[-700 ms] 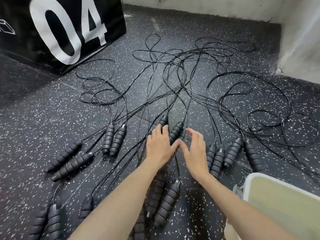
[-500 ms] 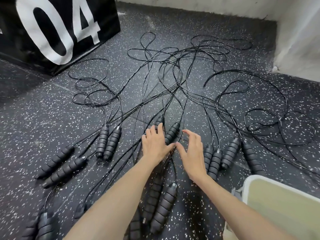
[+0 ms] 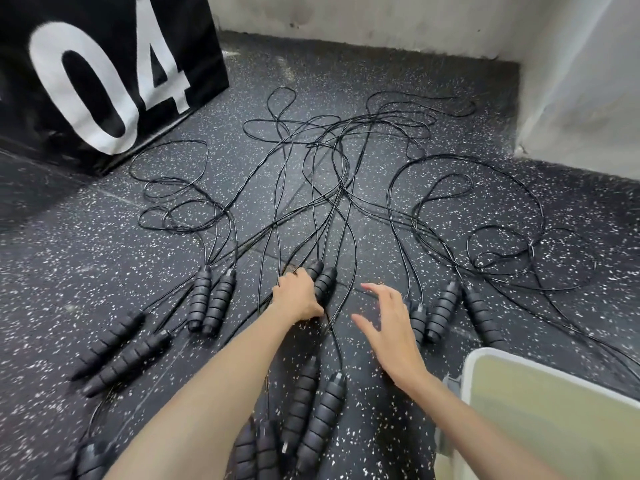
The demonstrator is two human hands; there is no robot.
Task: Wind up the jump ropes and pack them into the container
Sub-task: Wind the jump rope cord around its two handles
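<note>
Container (image 3: 465,382): near right corner, nothing visible inside.
Ropes (image 3: 332,174): tangled across the floor; pulling one could drag others.
Left hand (image 3: 298,297): gripping a central pair of handles (image 3: 322,282).
Right hand (image 3: 389,327): hovering, fingers spread, holding nothing.

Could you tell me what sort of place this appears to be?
Probably a gym or training room: speckled rubber floor, a black box marked 04, and many jump ropes spread out.

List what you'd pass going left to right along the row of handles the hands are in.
Slanted handle pair → upright handle pair → left hand gripping two handles → right hand → right handle group → container.
</note>
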